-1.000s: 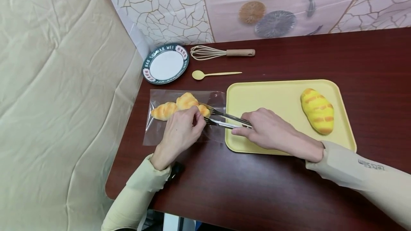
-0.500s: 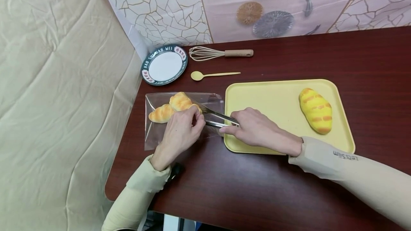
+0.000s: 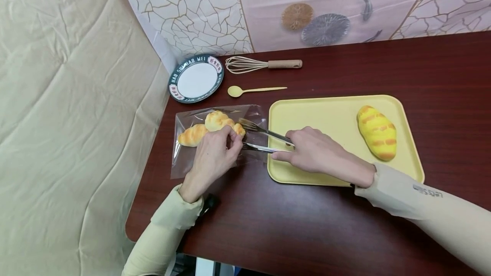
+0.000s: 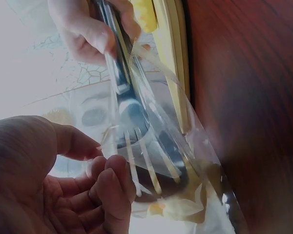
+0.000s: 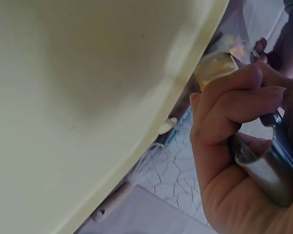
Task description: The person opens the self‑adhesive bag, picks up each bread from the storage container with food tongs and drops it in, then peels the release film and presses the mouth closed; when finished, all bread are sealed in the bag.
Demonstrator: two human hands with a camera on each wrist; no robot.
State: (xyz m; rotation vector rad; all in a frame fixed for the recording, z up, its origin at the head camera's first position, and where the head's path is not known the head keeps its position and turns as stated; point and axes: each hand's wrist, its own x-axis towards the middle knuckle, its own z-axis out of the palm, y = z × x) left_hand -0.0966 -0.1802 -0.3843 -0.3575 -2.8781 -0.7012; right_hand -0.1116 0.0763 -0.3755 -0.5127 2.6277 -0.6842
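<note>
My left hand (image 3: 212,150) pinches the edge of a clear plastic bag (image 3: 183,163) at its right end, thumb against fingers. Two toy bread rolls lie inside: a croissant-shaped roll (image 3: 193,135) and, beside it, a twisted roll (image 3: 216,120), partly hidden by the hand. My right hand (image 3: 316,150) grips metal tongs (image 3: 273,134), whose two arms stand spread apart at the bag's right end. In the left wrist view the tongs' slotted fork end (image 4: 141,161) shows through the plastic. The fork tip is right at the twisted roll's right end.
A yellow tray (image 3: 307,116) lies under the right hand, with a yellow striped bread (image 3: 377,133) on its right side. Behind are a green-rimmed plate (image 3: 197,81), a whisk (image 3: 284,64) and a yellow spoon (image 3: 235,91). A draped cloth (image 3: 69,118) borders the table's left side.
The tongs first went left with the twisted roll, then drew back right with their arms spreading. The twisted roll now lies further left than at first. The left hand has barely moved.
</note>
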